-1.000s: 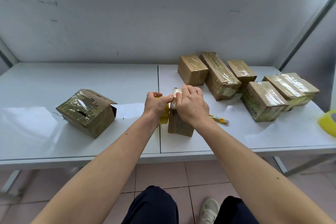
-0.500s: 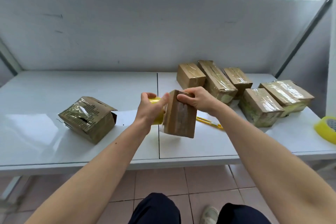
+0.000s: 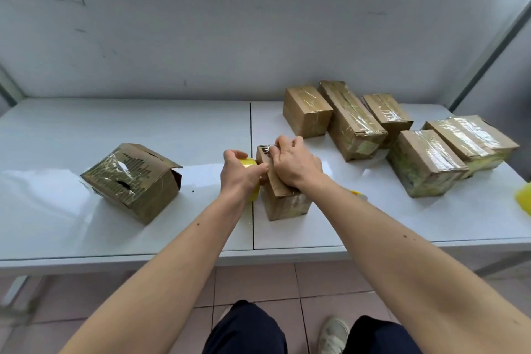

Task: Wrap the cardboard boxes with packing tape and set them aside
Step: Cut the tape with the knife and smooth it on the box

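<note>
We have the small box (image 3: 283, 198) standing on end at the centre of the table (image 3: 115, 129), straddling the seam, its long axis running from the near bottom edge up and away toward 12 o'clock. Our right hand (image 3: 296, 165) lies over its top, fingers curled down onto the far upper edge where shiny tape shows, so it grips the box. Our left hand (image 3: 240, 174) sits touching the box at 9 o'clock, fingers wrapped round the yellow tape roll (image 3: 249, 164). The roll side is the left hand's; we judge the next pull of tape must travel along that upright axis. The finished boxes (image 3: 353, 121) lie toward 2 o'clock, the torn box (image 3: 132, 181) well apart at 9 o'clock
</note>
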`<state>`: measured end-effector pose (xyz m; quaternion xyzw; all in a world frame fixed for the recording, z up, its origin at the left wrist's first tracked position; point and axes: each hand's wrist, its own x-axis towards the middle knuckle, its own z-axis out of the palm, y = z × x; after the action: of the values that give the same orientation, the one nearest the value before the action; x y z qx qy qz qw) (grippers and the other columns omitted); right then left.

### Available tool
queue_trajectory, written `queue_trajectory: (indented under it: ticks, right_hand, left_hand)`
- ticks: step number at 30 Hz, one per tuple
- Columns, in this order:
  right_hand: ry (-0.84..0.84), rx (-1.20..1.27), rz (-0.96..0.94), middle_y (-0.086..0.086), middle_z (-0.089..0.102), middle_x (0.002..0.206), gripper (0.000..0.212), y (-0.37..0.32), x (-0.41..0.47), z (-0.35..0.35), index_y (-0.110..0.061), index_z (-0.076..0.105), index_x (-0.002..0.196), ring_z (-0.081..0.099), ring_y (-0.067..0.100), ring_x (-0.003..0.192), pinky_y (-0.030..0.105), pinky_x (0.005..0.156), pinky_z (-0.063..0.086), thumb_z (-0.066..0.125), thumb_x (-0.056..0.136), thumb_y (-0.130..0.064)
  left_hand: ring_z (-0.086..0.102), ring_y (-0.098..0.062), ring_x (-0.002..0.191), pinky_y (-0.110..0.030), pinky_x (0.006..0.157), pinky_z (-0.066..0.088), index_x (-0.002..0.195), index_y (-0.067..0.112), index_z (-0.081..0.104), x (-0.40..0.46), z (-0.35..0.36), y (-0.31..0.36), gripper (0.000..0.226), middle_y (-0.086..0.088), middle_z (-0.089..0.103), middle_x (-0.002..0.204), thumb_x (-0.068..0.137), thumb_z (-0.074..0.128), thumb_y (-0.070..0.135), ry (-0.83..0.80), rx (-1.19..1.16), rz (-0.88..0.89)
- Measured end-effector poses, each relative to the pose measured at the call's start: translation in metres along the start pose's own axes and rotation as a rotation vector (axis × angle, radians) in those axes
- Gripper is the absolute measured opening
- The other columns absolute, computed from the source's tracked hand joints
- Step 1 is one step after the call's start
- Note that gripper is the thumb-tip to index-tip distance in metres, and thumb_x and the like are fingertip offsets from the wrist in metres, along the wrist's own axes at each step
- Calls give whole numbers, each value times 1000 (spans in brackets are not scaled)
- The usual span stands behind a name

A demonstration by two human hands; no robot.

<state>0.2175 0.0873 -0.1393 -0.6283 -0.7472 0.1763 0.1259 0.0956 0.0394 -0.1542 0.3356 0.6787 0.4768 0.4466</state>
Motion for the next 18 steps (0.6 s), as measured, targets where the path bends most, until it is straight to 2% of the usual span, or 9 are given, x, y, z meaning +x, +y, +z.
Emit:
queue_trajectory:
  ticks: [2,4,5,7,11,14,17,18]
  right_hand:
    - [-38,-23,81,13,41,138,47,1,-7,-3,-30,39,140,44,38,127,47,99,35,25,103,-53]
    - [-84,-13,133,12,37,148,55,6,-21,-1,-37,18,154,42,38,132,48,103,32,22,103,-55]
    - [-76,-5,143,11,36,149,58,9,-30,2,-38,10,156,42,37,133,47,104,31,21,103,-56]
    - [-29,13,149,10,38,148,59,12,-41,7,-37,6,157,44,36,131,46,103,32,21,103,-55]
    - [20,121,51,15,47,140,62,22,-42,10,-33,15,157,49,37,125,43,100,37,34,101,-54]
    - [-4,453,-147,5,56,134,68,52,-66,13,-29,33,151,55,21,119,33,100,44,60,92,-51]
    - [-3,533,-218,0,61,126,68,69,-80,17,-28,44,144,60,18,112,17,89,46,61,84,-55]
    - [22,501,-222,1,63,124,67,69,-76,15,-28,47,143,61,20,110,18,86,46,59,84,-57]
  left_hand:
    - [72,-34,83,-46,78,61,113,18,43,-3,1,1,61,-11,61,108,66,80,24,23,8,-2]
    - [72,-34,85,-44,77,61,114,18,42,-2,0,-2,54,-9,59,106,74,79,19,41,23,3]
    - [72,-34,85,-44,77,61,114,18,42,0,1,-3,53,-8,58,105,75,79,18,43,20,4]
    - [71,-34,85,-43,76,61,113,18,42,0,5,-4,52,-8,58,105,76,78,19,41,30,1]
    - [71,-33,86,-41,76,60,111,20,42,-7,6,3,52,-6,59,105,71,74,25,54,35,-19]
    - [71,-32,88,-46,82,60,111,20,42,-10,6,5,50,-5,58,104,74,74,25,68,35,-36]
    - [70,-34,92,-50,85,59,111,21,40,-10,7,4,48,-8,57,107,78,75,26,65,26,-38]
    - [69,-35,94,-51,85,59,112,22,39,-12,6,4,49,-10,57,111,79,75,30,45,16,-37]
